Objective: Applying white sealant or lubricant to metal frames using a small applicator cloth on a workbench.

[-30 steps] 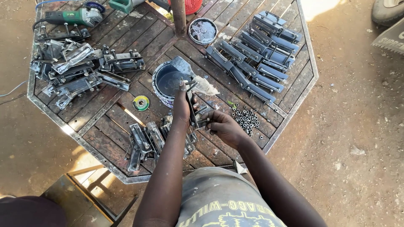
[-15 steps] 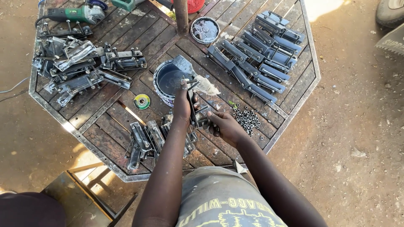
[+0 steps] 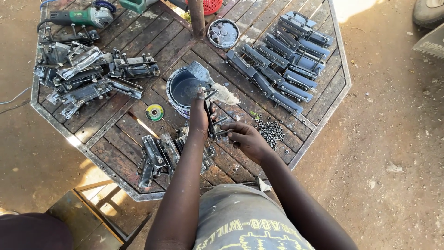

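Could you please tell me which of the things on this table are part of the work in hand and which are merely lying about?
In hand:
left hand gripping a metal bracket
right hand at the bracket's bolt end
small nuts beside the right hand
paint can just beyond the left hand

Lying about:
angle grinder
row of painted brackets
unpainted heap
tape roll

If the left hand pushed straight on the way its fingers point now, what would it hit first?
Most likely the paint can just beyond the left hand, which grips a metal part; depth is hard to judge from above.
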